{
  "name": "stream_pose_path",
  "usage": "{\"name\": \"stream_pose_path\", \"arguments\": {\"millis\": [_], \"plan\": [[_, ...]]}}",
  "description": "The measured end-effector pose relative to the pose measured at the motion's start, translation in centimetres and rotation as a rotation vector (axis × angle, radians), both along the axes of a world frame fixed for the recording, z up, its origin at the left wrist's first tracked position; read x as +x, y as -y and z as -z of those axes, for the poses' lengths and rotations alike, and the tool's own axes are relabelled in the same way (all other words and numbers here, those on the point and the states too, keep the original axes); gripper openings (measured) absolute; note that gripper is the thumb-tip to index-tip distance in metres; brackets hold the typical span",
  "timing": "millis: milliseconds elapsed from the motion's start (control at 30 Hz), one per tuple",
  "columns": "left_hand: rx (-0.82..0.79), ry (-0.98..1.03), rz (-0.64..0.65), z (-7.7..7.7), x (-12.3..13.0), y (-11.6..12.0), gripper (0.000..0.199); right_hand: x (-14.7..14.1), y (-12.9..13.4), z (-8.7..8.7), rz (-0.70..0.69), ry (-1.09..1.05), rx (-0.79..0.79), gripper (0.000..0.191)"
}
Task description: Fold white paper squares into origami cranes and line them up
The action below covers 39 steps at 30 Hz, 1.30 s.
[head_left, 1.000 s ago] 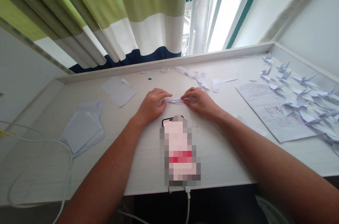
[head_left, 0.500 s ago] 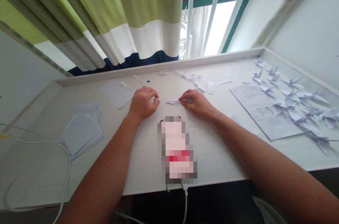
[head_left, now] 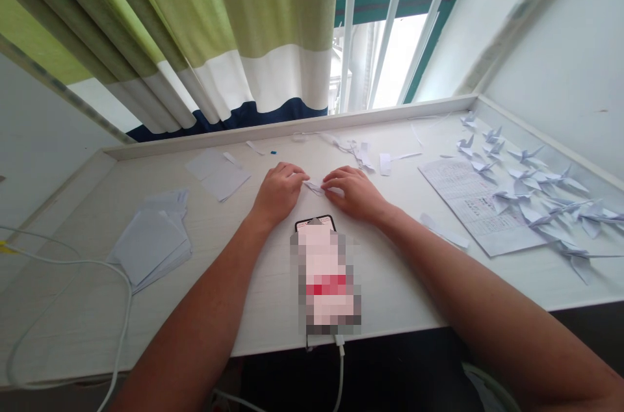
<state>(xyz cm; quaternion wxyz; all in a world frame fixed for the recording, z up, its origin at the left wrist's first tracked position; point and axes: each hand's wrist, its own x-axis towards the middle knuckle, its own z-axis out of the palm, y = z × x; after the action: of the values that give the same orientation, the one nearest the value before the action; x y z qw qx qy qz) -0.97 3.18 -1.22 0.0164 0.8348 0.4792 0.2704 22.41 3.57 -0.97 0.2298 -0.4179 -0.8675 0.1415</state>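
A small folded white paper (head_left: 314, 187) lies between my two hands in the middle of the desk. The fingertips of my left hand (head_left: 283, 190) pinch its left end. My right hand (head_left: 355, 191) grips its right end between thumb and fingers, which hide part of it. Just below the hands lies a phone (head_left: 327, 275), its screen blurred out, with a white cable plugged into its lower end.
Several folded paper cranes (head_left: 524, 177) stand at the right, some on a written sheet (head_left: 463, 204). Paper stacks (head_left: 153, 240) and loose sheets (head_left: 219, 175) lie at the left. Paper scraps (head_left: 363, 155) are behind my hands; a white cable (head_left: 127, 314) loops at the left edge.
My left hand has moved right to the folded paper and now holds its left end. My right hand has shifted slightly left with the paper. The view has tilted a little.
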Motion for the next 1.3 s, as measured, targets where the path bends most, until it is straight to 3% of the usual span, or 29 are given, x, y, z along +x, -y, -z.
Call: {"name": "stream_pose_path", "arguments": {"millis": [100,200,333,633,933,1300], "plan": [[-0.025,0.032,0.118,-0.1,0.1,0.1,0.041,-0.2,0.4,-0.6,0.046,0.096,0.031,0.025],[-0.068,0.007,0.187,0.0,0.3,0.3,0.038,-0.2,0.7,-0.7,0.047,0.123,0.013,0.027],[-0.137,-0.037,0.188,0.0,0.4,0.5,0.025,0.1,0.7,-0.5,0.005,0.047,0.007,0.027],[-0.154,0.013,0.112,0.0,0.7,0.4,0.02,0.7,0.1,-0.3,-0.033,0.009,-0.018,0.024],[-0.183,-0.06,0.174,-0.3,0.3,0.3,0.021,1.1,-0.2,-0.2,-0.074,0.011,0.015,0.02],[-0.124,0.016,0.218,0.3,0.0,-0.1,0.016,0.5,-0.2,-0.1,-0.096,0.013,0.059,0.016]]}}
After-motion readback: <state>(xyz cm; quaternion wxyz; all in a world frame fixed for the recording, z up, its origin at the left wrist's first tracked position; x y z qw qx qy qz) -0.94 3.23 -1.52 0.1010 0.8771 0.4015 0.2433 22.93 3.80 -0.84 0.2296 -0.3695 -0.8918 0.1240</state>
